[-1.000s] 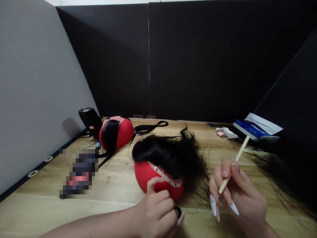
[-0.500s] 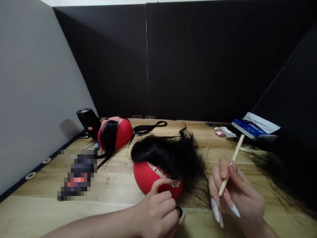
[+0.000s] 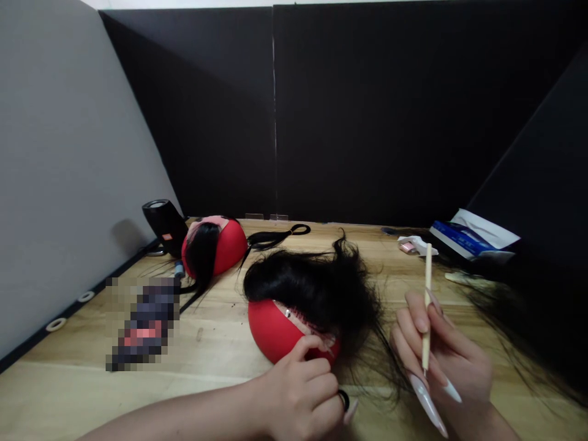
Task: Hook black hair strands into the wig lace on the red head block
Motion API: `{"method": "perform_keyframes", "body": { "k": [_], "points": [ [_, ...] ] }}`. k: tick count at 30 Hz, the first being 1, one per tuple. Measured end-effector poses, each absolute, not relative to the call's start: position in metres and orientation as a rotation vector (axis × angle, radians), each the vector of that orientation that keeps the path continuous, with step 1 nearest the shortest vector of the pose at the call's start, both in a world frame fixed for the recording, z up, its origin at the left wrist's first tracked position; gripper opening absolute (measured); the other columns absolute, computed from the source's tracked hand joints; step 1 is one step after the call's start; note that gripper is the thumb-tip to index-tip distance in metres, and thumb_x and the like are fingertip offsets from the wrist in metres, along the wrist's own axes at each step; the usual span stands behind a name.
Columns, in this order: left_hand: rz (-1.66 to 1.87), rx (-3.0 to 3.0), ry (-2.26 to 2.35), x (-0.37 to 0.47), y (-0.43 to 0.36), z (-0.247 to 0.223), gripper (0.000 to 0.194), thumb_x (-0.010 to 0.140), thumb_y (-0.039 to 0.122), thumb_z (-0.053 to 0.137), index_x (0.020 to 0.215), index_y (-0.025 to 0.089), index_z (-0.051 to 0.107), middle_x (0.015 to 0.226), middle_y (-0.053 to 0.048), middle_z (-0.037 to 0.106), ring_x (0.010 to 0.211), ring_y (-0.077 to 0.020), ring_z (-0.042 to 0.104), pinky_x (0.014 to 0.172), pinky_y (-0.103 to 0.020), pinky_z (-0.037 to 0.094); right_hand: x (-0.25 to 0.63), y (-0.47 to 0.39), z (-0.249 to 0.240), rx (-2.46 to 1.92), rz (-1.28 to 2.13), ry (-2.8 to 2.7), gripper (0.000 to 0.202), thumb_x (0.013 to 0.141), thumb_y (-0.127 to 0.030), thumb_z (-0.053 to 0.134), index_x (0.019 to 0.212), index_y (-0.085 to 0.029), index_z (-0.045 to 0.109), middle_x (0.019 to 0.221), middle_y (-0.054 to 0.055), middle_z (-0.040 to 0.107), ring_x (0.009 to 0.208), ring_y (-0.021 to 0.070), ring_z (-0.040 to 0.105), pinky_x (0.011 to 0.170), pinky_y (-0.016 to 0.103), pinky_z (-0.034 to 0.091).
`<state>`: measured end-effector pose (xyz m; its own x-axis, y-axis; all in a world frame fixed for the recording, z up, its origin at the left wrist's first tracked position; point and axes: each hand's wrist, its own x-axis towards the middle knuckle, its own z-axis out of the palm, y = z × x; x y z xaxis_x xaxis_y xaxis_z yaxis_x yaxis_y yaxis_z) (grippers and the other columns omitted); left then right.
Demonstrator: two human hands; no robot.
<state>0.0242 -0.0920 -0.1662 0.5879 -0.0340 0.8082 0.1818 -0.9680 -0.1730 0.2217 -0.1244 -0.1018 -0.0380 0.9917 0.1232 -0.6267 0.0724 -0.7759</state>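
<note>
A red dome-shaped wig block [image 3: 271, 331] sits at the table's front middle. Pinned over it is a strip of lace [image 3: 298, 323], with a mass of long black hair [image 3: 312, 285] swept to the far side. My left hand [image 3: 312, 389] is curled against the block's near right side, its index fingertip pressed on the lace; its thumb is hidden. A black ring circles one finger. To the right, my right hand [image 3: 445, 349] grips a ventilating needle [image 3: 427, 306] by its pale wooden handle, metal tip down, apart from the block. Loose black strands run toward this hand.
A second red wig block [image 3: 232, 245] with black hair stands at back left beside a black speaker [image 3: 165, 229]. A tied hair bundle [image 3: 275, 237] lies behind. At right are a blue-and-white packet [image 3: 473, 239] and more loose hair [image 3: 514, 312]. Dark partitions enclose the table.
The needle has turned more upright, and my right hand has shifted slightly right, its long nails lower. My left hand has moved slightly right, its index finger now covering the lower pin's spot.
</note>
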Motion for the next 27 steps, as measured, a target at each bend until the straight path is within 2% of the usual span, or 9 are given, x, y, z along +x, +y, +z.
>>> {"method": "perform_keyframes", "body": {
  "k": [5, 10, 16, 20, 24, 27],
  "points": [
    [-1.279, -2.617, -0.053, 0.024, -0.091, -0.172, 0.038, 0.087, 0.015, 0.053, 0.05, 0.016, 0.047, 0.05, 0.002, 0.037, 0.052, -0.0119, 0.029, 0.062, -0.028, 0.039, 0.23, -0.113, -0.101, -0.597, 1.331, -0.829, 0.022, 0.082, -0.032, 0.066, 0.066, -0.023, 0.054, 0.041, -0.005, 0.041, 0.032, 0.0091, 0.04, 0.033, 0.017, 0.042],
    [-1.238, -2.648, -0.033, 0.023, -0.091, -0.174, 0.036, 0.086, 0.014, 0.052, 0.051, 0.016, 0.049, 0.051, 0.002, 0.038, 0.051, -0.0125, 0.03, 0.055, -0.029, 0.035, 0.249, -0.097, -0.105, -0.572, 1.271, -0.736, 0.018, 0.077, -0.025, 0.069, 0.067, -0.021, 0.054, 0.042, -0.006, 0.033, 0.034, 0.0084, 0.035, 0.032, 0.016, 0.041],
    [-1.203, -2.665, -0.044, 0.02, -0.092, -0.178, 0.034, 0.085, 0.016, 0.056, 0.051, 0.016, 0.048, 0.052, 0.002, 0.038, 0.051, -0.0122, 0.031, 0.053, -0.029, 0.029, 0.27, -0.079, -0.108, -0.583, 1.215, -0.455, 0.02, 0.074, -0.021, 0.071, 0.07, -0.019, 0.052, 0.051, -0.007, 0.038, 0.04, 0.0064, 0.043, 0.033, 0.013, 0.044],
    [-1.199, -2.646, -0.052, 0.019, -0.095, -0.18, 0.033, 0.083, 0.016, 0.059, 0.052, 0.016, 0.047, 0.053, 0.002, 0.038, 0.05, -0.0123, 0.031, 0.051, -0.03, 0.024, 0.285, -0.066, -0.107, -0.635, 1.134, -0.327, 0.014, 0.081, -0.015, 0.062, 0.07, -0.017, 0.053, 0.057, -0.004, 0.047, 0.045, 0.0059, 0.052, 0.037, 0.01, 0.048],
    [-1.184, -2.633, -0.083, 0.017, -0.098, -0.18, 0.033, 0.085, 0.016, 0.056, 0.054, 0.016, 0.047, 0.053, 0.002, 0.038, 0.05, -0.0126, 0.032, 0.05, -0.03, 0.021, 0.307, -0.05, -0.116, -0.727, 0.941, -0.262, 0.019, 0.087, -0.009, 0.052, 0.071, -0.018, 0.055, 0.058, -0.003, 0.054, 0.049, 0.0083, 0.061, 0.049, 0.014, 0.058],
    [-1.172, -2.644, -0.099, 0.016, -0.099, -0.181, 0.033, 0.088, 0.015, 0.051, 0.055, 0.016, 0.047, 0.055, 0.001, 0.039, 0.051, -0.0131, 0.033, 0.048, -0.03, 0.019, 0.326, -0.04, -0.125, -0.841, 0.807, -0.263, 0.025, 0.09, -0.013, 0.051, 0.066, -0.017, 0.053, 0.059, 0.001, 0.06, 0.051, 0.0124, 0.065, 0.05, 0.019, 0.06]
  ]
}}
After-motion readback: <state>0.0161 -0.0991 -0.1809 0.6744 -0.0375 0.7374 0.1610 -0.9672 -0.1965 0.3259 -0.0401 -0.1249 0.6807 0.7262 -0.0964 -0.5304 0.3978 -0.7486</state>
